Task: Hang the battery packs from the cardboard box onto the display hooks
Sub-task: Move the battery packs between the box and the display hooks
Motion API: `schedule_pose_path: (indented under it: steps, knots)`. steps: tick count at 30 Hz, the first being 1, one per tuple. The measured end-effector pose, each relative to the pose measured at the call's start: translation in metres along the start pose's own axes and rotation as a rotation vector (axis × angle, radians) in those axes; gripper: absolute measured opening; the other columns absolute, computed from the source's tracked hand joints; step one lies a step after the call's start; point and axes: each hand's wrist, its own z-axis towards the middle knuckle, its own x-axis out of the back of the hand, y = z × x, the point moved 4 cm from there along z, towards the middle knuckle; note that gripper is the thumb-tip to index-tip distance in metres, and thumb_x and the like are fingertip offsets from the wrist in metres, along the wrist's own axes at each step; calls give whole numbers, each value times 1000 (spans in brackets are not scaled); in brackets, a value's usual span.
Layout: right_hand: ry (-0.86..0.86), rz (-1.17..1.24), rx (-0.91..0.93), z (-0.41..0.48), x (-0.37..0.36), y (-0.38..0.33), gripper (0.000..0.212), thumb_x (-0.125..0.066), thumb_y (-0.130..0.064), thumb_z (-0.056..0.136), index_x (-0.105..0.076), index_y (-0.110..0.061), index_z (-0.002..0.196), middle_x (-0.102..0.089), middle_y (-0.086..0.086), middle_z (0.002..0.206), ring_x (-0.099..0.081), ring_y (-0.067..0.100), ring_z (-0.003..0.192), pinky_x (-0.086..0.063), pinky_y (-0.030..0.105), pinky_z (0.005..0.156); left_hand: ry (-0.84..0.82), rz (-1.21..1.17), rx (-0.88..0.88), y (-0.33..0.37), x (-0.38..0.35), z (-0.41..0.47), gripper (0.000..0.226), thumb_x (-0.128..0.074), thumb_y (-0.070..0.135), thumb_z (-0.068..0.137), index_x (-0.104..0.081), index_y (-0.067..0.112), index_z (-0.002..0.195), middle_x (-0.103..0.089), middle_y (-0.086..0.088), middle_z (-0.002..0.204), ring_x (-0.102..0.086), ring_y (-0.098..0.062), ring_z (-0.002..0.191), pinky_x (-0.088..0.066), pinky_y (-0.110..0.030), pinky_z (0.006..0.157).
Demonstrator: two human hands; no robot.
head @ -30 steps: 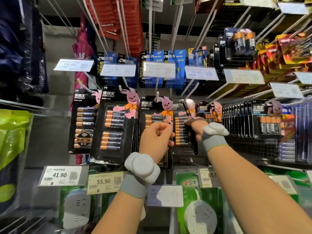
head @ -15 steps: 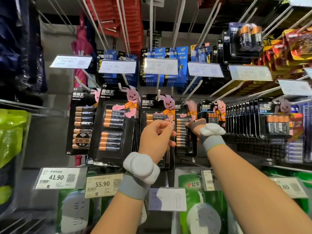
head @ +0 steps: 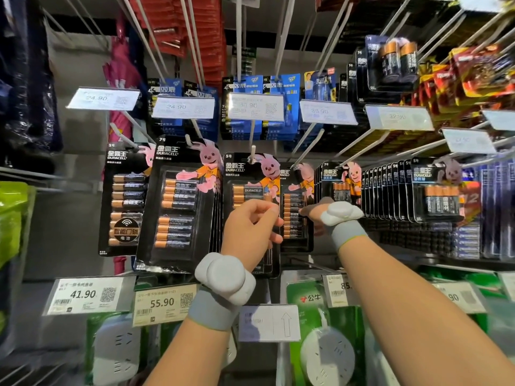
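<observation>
A black Duracell battery pack (head: pixel 245 174) hangs on a white display hook (head: pixel 253 154) at the centre. My left hand (head: pixel 250 227) is curled over its lower half, fingers pinching the pack's right edge. Just to the right, a narrower battery pack (head: pixel 295 190) hangs on the neighbouring hook (head: pixel 306 151). My right hand (head: pixel 316 215) holds that pack's right edge at mid height; its fingers are mostly hidden behind the wrist. More Duracell packs hang at the left (head: pixel 178 207) and in a dense row at the right (head: pixel 390 190). The cardboard box is out of view.
Price tags (head: pixel 255 105) jut forward on hook ends above the packs, and long bare hook rods slope overhead. Green power-strip packs (head: pixel 315 302) and shelf labels (head: pixel 163 302) sit below my wrists. Blue battery packs (head: pixel 250 84) hang in the row above.
My right hand has dropped from the hook end by the pack's top to the pack's middle. My left hand stays on the centre pack.
</observation>
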Motion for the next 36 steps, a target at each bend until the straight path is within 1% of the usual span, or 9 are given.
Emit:
schedule_pose_path:
  steps: [2, 3, 6, 7, 10, 15, 22, 29, 36]
  knots:
    - [-40, 37, -23, 5, 0, 5, 11, -61, -16, 87, -56, -6, 91, -59, 15, 100, -64, 33, 100, -52, 47, 92, -2, -3, 10, -1, 1, -1, 9, -55, 16, 96, -63, 18, 93, -68, -2, 81, -60, -9, 52, -50, -22, 53]
    - [-54, 50, -42, 6, 1, 10, 11, -61, -17, 86, -55, -8, 85, -60, 15, 97, -65, 31, 92, -54, 46, 90, -5, -6, 16, -1, 1, -2, 9, -55, 16, 96, -63, 18, 93, -68, -2, 81, -60, -9, 52, -50, -22, 53]
    - [-18, 53, -16, -6, 13, 11, 49, -68, -39, 69, -59, -4, 102, -65, 18, 88, -67, 33, 77, -56, 52, 81, -10, -30, 33, -2, 0, -7, 8, -55, 17, 96, -63, 18, 93, -68, -1, 79, -60, -8, 51, -50, -21, 52]
    - [-18, 64, -6, -12, 16, 11, 48, -68, -38, 71, -59, -2, 102, -65, 18, 85, -66, 34, 73, -57, 51, 80, -12, -38, 41, -2, -1, -9, 8, -55, 17, 96, -63, 17, 94, -68, -1, 78, -60, -7, 51, -49, -20, 51]
    - [-2, 166, 22, -45, 25, 2, 15, -62, -14, 87, -56, -2, 80, -58, 18, 75, -55, 27, 61, -52, 44, 68, -17, -44, 48, -4, -3, -15, 8, -55, 18, 96, -63, 17, 95, -68, 1, 76, -60, -5, 50, -49, -17, 48]
    - [72, 214, 119, -87, 41, 0, 22, -58, -7, 90, -57, -6, 68, -55, 7, 59, -51, 19, 49, -45, 29, 49, -51, -79, 87, -6, -7, -30, 10, -55, 15, 96, -63, 18, 93, -68, 1, 75, -60, -5, 50, -49, -17, 48]
    - [78, 350, 164, -143, 55, 12, 11, -55, -10, 94, -58, -6, 84, -60, 7, 68, -58, 17, 58, -53, 31, 61, -74, -130, 138, -15, -7, -58, 10, -55, 13, 96, -65, 14, 97, -68, 3, 72, -60, -6, 51, -49, -17, 49]
    - [181, 383, 82, -193, 78, 50, 18, -57, -7, 93, -56, -9, 74, -58, 10, 61, -57, 25, 57, -50, 31, 55, -143, -212, 222, -35, -36, -91, 13, -54, 12, 96, -63, 18, 88, -66, 4, 67, -58, -5, 47, -47, -15, 45]
    - [288, 338, 35, -238, 116, 91, 20, -57, -5, 92, -56, -9, 72, -58, 7, 55, -56, 18, 48, -48, 24, 46, -280, -305, 317, -48, -98, -126, 12, -53, 14, 97, -62, 17, 89, -66, 5, 67, -59, -4, 48, -47, -16, 46]
